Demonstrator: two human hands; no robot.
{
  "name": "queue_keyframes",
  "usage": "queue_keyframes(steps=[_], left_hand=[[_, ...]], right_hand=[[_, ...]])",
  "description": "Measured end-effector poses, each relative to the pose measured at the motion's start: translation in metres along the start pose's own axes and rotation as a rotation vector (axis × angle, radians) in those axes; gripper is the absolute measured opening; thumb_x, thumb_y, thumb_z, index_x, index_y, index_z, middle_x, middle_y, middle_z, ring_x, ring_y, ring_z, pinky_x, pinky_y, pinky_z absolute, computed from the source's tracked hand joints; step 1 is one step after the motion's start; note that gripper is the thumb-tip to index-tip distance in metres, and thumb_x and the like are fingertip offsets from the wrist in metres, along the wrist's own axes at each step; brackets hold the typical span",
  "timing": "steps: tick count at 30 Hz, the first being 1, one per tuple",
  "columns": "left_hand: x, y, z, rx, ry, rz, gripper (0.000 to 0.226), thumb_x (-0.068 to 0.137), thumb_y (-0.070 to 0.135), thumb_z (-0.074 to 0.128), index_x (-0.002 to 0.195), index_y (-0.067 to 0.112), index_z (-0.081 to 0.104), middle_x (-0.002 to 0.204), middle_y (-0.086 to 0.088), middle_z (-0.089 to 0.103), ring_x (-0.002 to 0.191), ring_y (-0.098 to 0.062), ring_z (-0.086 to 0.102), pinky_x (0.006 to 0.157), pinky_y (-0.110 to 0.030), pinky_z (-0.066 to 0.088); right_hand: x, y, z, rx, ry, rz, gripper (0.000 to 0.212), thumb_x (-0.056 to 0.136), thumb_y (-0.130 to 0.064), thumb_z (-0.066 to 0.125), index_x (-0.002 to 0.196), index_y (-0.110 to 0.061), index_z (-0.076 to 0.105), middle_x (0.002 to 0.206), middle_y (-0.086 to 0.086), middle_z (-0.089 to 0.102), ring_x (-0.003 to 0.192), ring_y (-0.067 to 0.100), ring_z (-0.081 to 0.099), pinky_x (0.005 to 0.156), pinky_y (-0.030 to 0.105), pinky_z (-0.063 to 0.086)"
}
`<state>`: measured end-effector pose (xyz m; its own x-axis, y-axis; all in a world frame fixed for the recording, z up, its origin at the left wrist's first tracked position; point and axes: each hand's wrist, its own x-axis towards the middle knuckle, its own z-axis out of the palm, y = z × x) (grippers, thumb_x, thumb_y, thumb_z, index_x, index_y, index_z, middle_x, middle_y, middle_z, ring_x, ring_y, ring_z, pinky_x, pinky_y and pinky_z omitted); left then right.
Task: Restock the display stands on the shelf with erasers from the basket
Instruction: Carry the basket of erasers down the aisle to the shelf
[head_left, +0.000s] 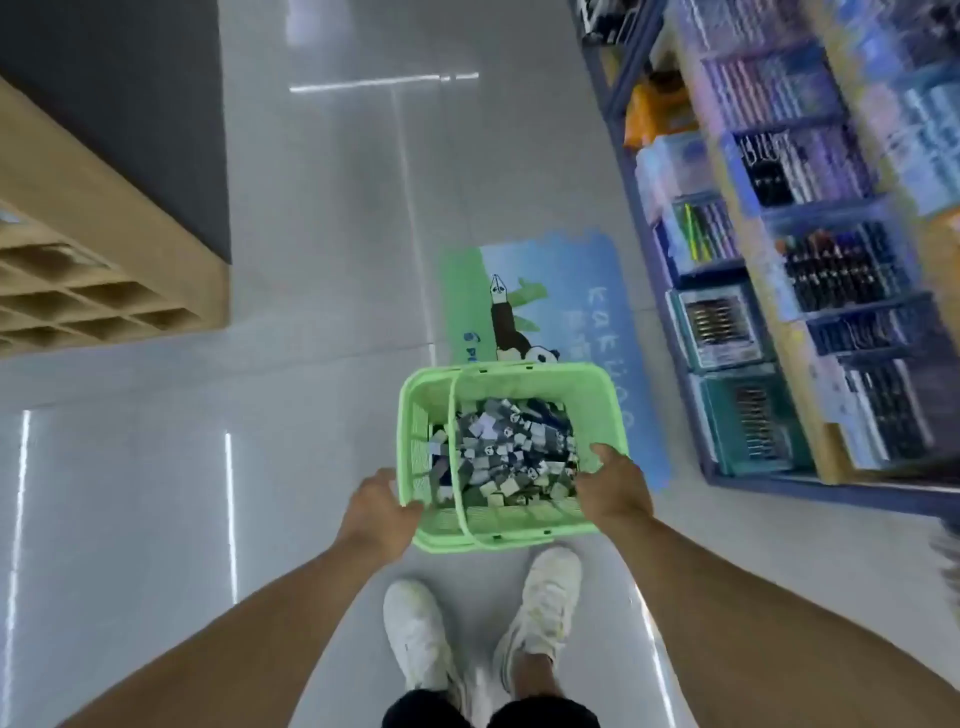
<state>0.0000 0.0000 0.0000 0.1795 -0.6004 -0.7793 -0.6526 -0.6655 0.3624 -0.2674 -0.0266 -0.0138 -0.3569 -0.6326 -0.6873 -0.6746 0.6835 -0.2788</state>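
The only writing that can be read stands on the floor sticker (550, 306), the blue and green one with a panda and a fountain pen drawn on it. Along its blue right side run pale letters, seen upside down and partly covered by the green basket (597, 395); they seem to spell "KAKUNO", but this is not sure. Some blue characters on its green edge are too blurred to read. The packages on the shelf (810, 270) carry print that is blurred too.

Bright, even overhead light is filling the scene, and long white strips of glare are streaking the glossy floor (322, 218). Motion blur is smearing the shelf (810, 249) along the right edge. Wide-angle distortion is bending lines near the corners. Shadows are lying soft and faint.
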Motion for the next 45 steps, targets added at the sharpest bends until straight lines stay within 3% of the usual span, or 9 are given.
queue_keyframes(steps=[5,9,12,15,21,27,33,39,45], left_hand=[[0.086,-0.043,0.045,0.119,0.043,-0.113,0.075,0.090,0.009,0.055,0.156,0.005,0.019,0.141,-0.025,0.049,0.122,-0.043,0.052,0.096,-0.048,0.047],[0.115,-0.051,0.072,0.051,0.026,-0.112,0.063,0.094,0.007,0.056,0.152,0.007,0.031,0.139,-0.023,0.054,0.121,-0.043,0.055,0.098,-0.044,0.046],[0.132,-0.053,0.077,0.016,0.045,-0.109,0.042,0.093,0.003,0.054,0.134,0.008,0.047,0.115,-0.020,0.065,0.098,-0.039,0.062,0.082,-0.040,0.051],[0.136,-0.051,0.075,0.052,0.050,-0.111,0.031,0.090,-0.002,0.052,0.120,0.005,0.051,0.095,-0.010,0.062,0.084,-0.031,0.058,0.071,-0.034,0.046],[0.115,-0.025,0.035,0.065,0.039,-0.100,0.026,0.088,-0.003,0.052,0.111,0.009,0.050,0.090,-0.007,0.061,0.079,-0.026,0.061,0.061,-0.031,0.046],[0.054,0.053,-0.065,0.070,0.138,-0.068,0.023,0.088,0.001,0.050,0.106,0.016,0.051,0.087,-0.003,0.062,0.077,-0.023,0.061,0.062,-0.031,0.043],[-0.023,0.156,-0.209,0.035,0.245,-0.024,0.024,0.089,0.008,0.050,0.105,0.025,0.052,0.094,0.003,0.064,0.080,-0.020,0.063,0.068,-0.033,0.049],[-0.021,0.241,-0.355,-0.017,0.256,0.050,0.021,0.080,0.012,0.052,0.092,0.029,0.051,0.090,0.003,0.067,0.079,-0.019,0.065,0.074,-0.033,0.054],[0.015,0.346,-0.483,-0.030,0.280,0.084,0.027,0.076,0.012,0.048,0.099,0.025,0.054,0.089,0.002,0.065,0.078,-0.018,0.063,0.073,-0.030,0.053]], right_hand=[[0.086,0.033,0.023,-0.188,0.089,0.077,0.076,0.090,-0.003,0.060,0.155,-0.018,0.024,0.150,0.011,0.034,0.136,0.031,0.038,0.106,0.044,0.041],[0.129,0.060,0.036,-0.190,0.048,0.095,0.082,0.094,0.001,0.052,0.159,-0.017,0.005,0.155,0.013,0.029,0.138,0.033,0.038,0.110,0.044,0.038],[0.151,0.071,0.044,-0.174,0.046,0.097,0.072,0.096,0.000,0.049,0.158,-0.014,0.014,0.153,0.014,0.035,0.133,0.034,0.046,0.106,0.042,0.040],[0.160,0.072,0.037,-0.300,0.064,0.083,0.048,0.093,0.000,0.052,0.138,-0.007,0.036,0.136,0.014,0.050,0.119,0.034,0.056,0.094,0.041,0.046],[0.155,0.037,-0.008,-0.440,-0.019,0.009,0.045,0.092,-0.006,0.053,0.135,-0.007,0.037,0.127,0.010,0.055,0.110,0.033,0.060,0.083,0.037,0.045],[0.107,-0.042,-0.104,-0.419,-0.020,-0.056,0.038,0.095,-0.013,0.050,0.131,-0.009,0.040,0.129,0.009,0.056,0.108,0.032,0.062,0.082,0.035,0.046],[0.045,-0.172,-0.236,-0.392,-0.008,-0.146,0.056,0.098,-0.020,0.052,0.150,-0.012,0.032,0.147,0.005,0.047,0.120,0.028,0.059,0.090,0.037,0.049],[0.031,-0.325,-0.352,-0.366,0.024,-0.245,0.023,0.092,-0.010,0.052,0.113,-0.019,0.054,0.095,-0.001,0.061,0.078,0.016,0.063,0.070,0.034,0.057],[0.063,-0.466,-0.427,-0.343,0.025,-0.220,0.022,0.094,-0.011,0.052,0.113,-0.021,0.052,0.093,-0.003,0.062,0.080,0.012,0.064,0.068,0.032,0.056]])
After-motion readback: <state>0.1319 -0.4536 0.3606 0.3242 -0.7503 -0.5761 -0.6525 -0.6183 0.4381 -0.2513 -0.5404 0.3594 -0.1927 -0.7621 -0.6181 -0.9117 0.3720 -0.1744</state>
